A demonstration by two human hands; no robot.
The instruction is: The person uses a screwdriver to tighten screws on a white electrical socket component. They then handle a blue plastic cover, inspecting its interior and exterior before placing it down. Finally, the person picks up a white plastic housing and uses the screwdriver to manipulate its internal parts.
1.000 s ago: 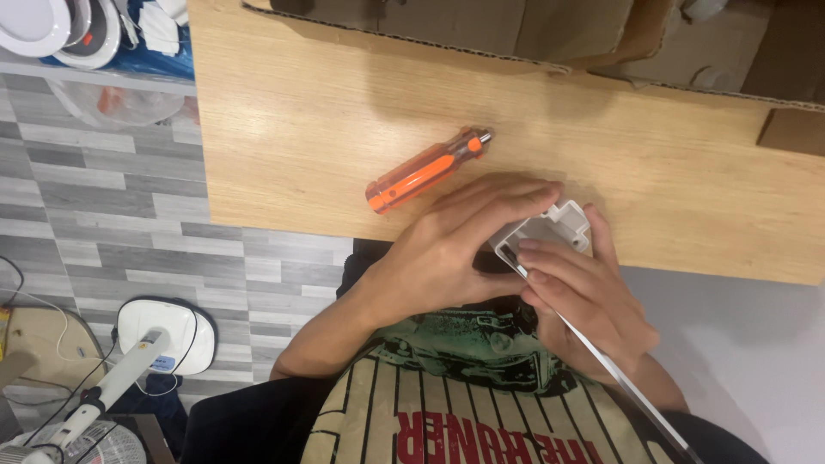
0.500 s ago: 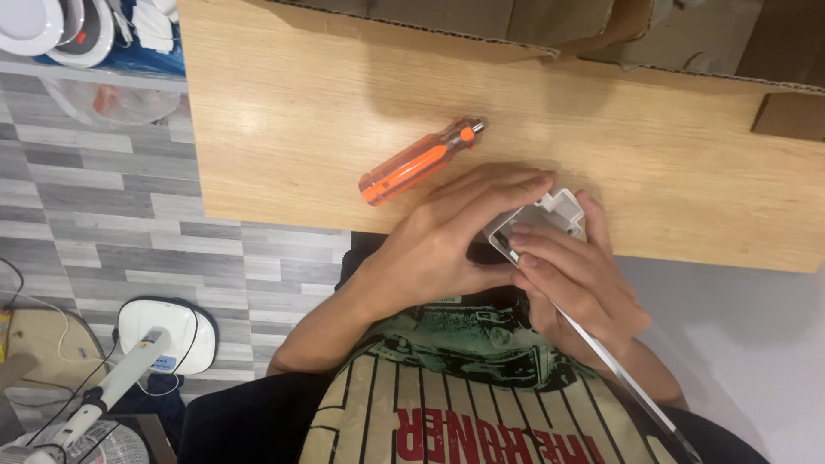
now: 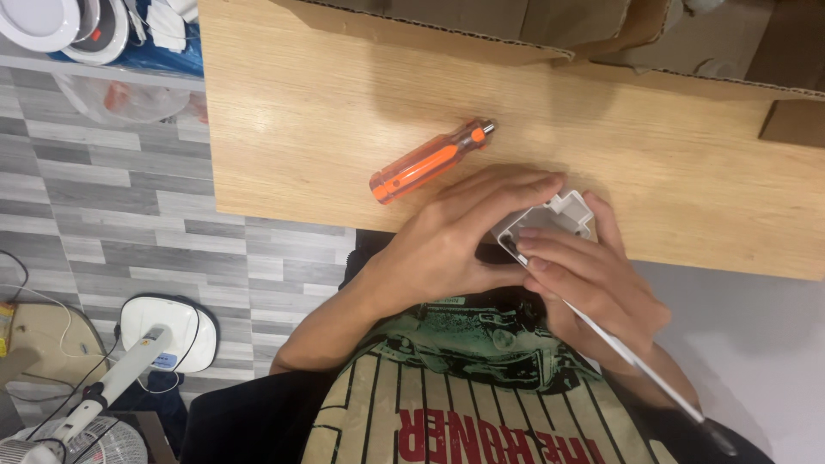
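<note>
Nearest to me I see the striped shirt [image 3: 481, 412] with a green print, and just past it my 2 hands meeting at the table's near edge. My left hand [image 3: 447, 245] is cupped with fingers stretched flat across the top of a small white plastic housing [image 3: 550, 219], and my right hand [image 3: 593, 279] closes on it from the other side, fingers curled over its lower face. So both hands are together, clamped on that 1 part, which sits right at the table edge, partly over my lap. It looks like moulded plastic, boxy, with a raised clip at the far corner. A thin white strip [image 3: 627, 348] runs from under my right hand down along the forearm; I cannot tell what it is.

The table [image 3: 301, 112] is pale wood-grain laminate, smooth and matte. Just beyond my left hand lies a screwdriver [image 3: 430, 161] with a translucent orange handle and a short metal tip, touching neither hand.

Along the far edge stands a brown corrugated cardboard box [image 3: 584, 34], its flaps open.

To the left the floor [image 3: 103, 198] is grey plank-pattern tile. A white standing fan base [image 3: 168, 331] sits there, and farther off are 2 round white light fittings [image 3: 51, 19] above a clear plastic bag [image 3: 129, 99].
</note>
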